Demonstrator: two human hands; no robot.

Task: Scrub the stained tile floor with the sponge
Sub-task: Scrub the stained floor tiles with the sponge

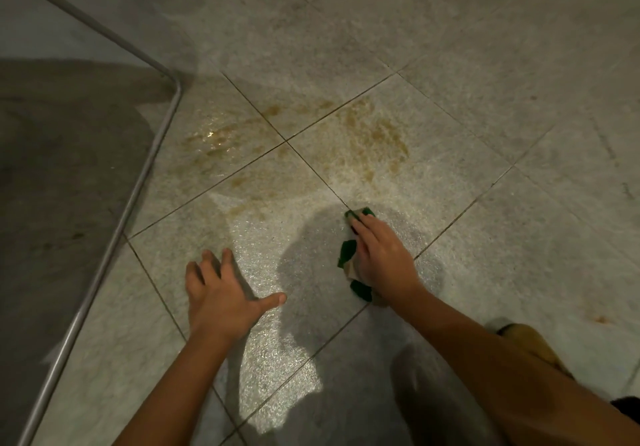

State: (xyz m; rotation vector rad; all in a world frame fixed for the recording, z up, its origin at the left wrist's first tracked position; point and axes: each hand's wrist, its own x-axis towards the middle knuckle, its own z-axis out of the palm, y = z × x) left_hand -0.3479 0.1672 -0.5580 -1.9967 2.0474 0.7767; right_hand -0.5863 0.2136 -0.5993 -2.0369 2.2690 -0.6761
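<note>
The right hand point(379, 255) lay flat over a green sponge point(348, 251), fingers closed down on it and pressing it against the tile floor point(519, 237); green edges showed past the fingertips and near the wrist. The left hand point(221, 295) was spread wide, palm down on the tile and holding nothing, apparently bracing the body. The sponge sat near a grout line, well short of the brown stain point(374, 134), which spread over several tiles up ahead and glistened wet toward the metal rail point(152, 154) on the left. The main risk seemed to be slipping: the floor looked wet and shiny, so the bracing palm could skid if weight shifted forward to reach the stain. Scrubbing might also smear the brown liquid outward or into the grout lines rather than lift it.
</note>
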